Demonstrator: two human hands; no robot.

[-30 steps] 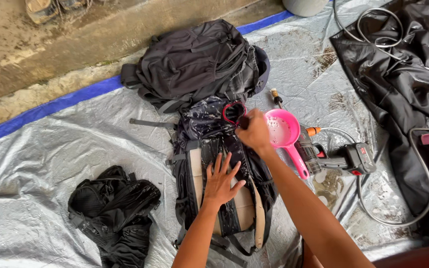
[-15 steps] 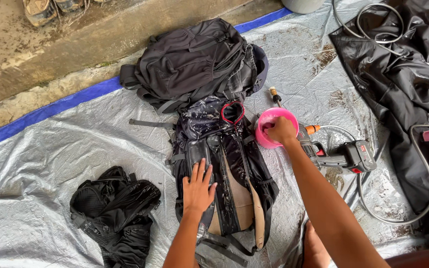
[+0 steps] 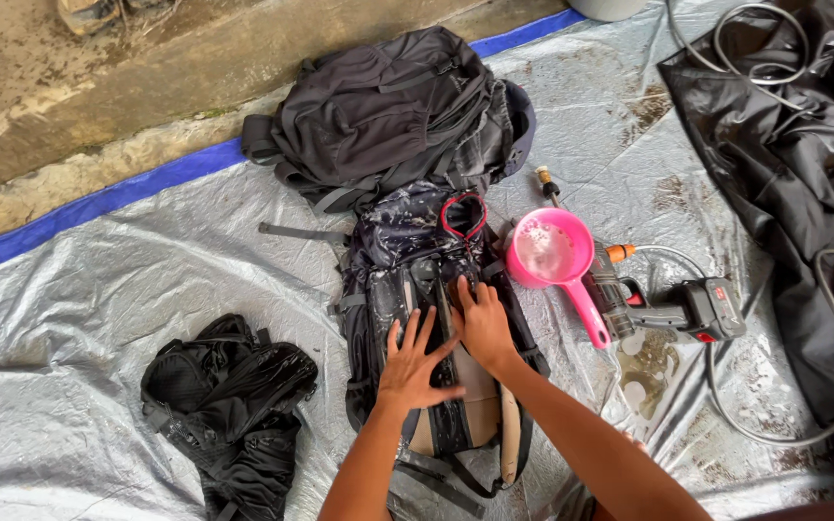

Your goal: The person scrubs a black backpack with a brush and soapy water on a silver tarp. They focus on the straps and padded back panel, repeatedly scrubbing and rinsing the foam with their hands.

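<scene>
A wet black backpack (image 3: 407,280) with tan back padding lies flat on a silver tarp (image 3: 118,289), straps up. My left hand (image 3: 415,365) lies spread and flat on its back panel. My right hand (image 3: 480,323) presses palm down right beside it, fingers apart, on the same panel. Neither hand holds anything. A pink scoop (image 3: 552,256) with a long handle sits on the tarp just right of the pack, with water in its bowl.
A larger grey-black backpack (image 3: 388,116) lies beyond the wet one. A crumpled black bag (image 3: 229,405) sits at lower left. A spray gun with hose (image 3: 673,309) lies right of the scoop. Black sheeting (image 3: 784,145) covers the right side. A concrete ledge (image 3: 98,116) borders the tarp.
My right hand held the pink scoop over the pack, set it down on the tarp at right, then came back onto the pack. My left hand shifted slightly up the panel.
</scene>
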